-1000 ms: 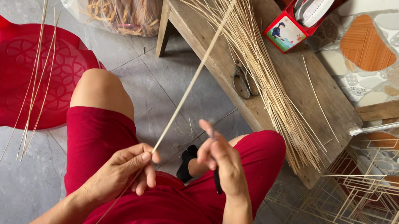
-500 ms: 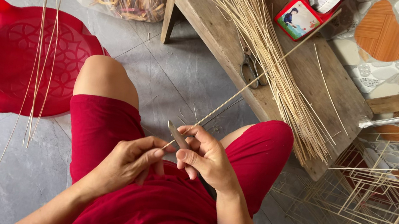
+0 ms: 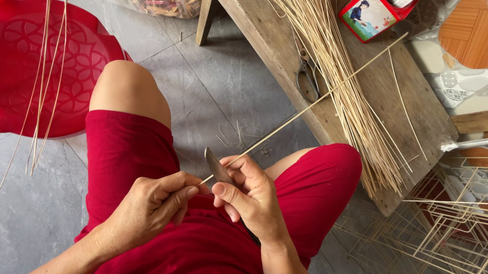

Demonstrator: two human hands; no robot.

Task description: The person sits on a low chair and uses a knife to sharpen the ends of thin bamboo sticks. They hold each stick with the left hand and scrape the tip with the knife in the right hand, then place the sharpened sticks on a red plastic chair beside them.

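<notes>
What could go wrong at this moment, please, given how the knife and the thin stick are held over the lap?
The knife blade in the right hand lies close to the left hand fingertips pinching the stick; a slip might cut them. The work sits above bare thighs, so a dropped blade could hurt. The stick's long free end reaches over the bench and may snag the bundle of sticks.

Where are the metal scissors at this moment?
In the head view, the dark metal scissors lie on the long wooden bench, upper middle, just left of the bundle of thin pale reed sticks and beyond the person's knees.
</notes>
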